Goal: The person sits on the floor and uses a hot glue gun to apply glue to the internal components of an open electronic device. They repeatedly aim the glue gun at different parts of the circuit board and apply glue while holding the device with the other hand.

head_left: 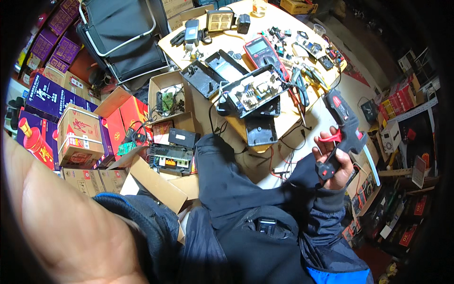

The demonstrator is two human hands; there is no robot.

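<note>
My right hand (pixel 341 171) is wrapped round the handle of a black hot glue gun (pixel 349 124) with a red trigger, held up right of the table. A pale glue stick (pixel 372 165) sticks out of its back. My left hand (pixel 71 217) looms large at the lower left, close to the camera. Its fingers are out of the picture. On the table's near edge lies an open black case (pixel 253 92) with a circuit board inside. A red multimeter (pixel 265 53) sits just behind it, with pliers (pixel 299 87) to the right. Black plastic covers (pixel 202 78) lie beside the case.
The wooden table (pixel 182 49) also bears a small lamp (pixel 220 21), a glass (pixel 259 7) and loose parts. An open carton (pixel 166 97) with circuit boards and cables stands left of my legs, near stacked boxes (pixel 80 132). A folding chair (pixel 125 40) is behind. Shelves line the right.
</note>
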